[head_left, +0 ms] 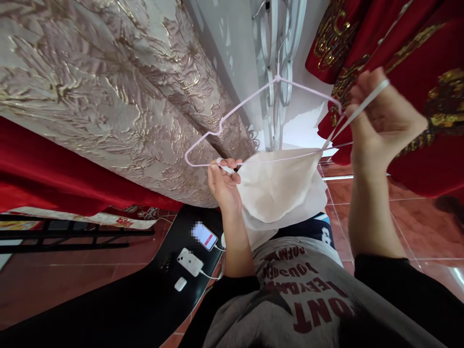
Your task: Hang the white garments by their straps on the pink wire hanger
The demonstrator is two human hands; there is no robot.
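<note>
A pale pink clothes hanger (250, 99) hangs by its hook in front of me, its bottom bar running across a cream-white garment (279, 186). My left hand (226, 186) is closed at the bar's left end, with a white strap of the garment between its fingers. On the other side, my right hand (384, 121) is raised and slightly blurred. It holds the garment's other white strap (366, 104), stretched out past the hanger's right shoulder. The cloth droops below the bar toward my lap.
White metal scrollwork (271, 58) stands behind the hanger. A shiny beige curtain (119, 82) is at left, and red gold-trimmed fabric (340, 34) hangs at right. On a black seat (145, 285) lie a lit phone (205, 236), another phone (190, 262) and a small white case (180, 283).
</note>
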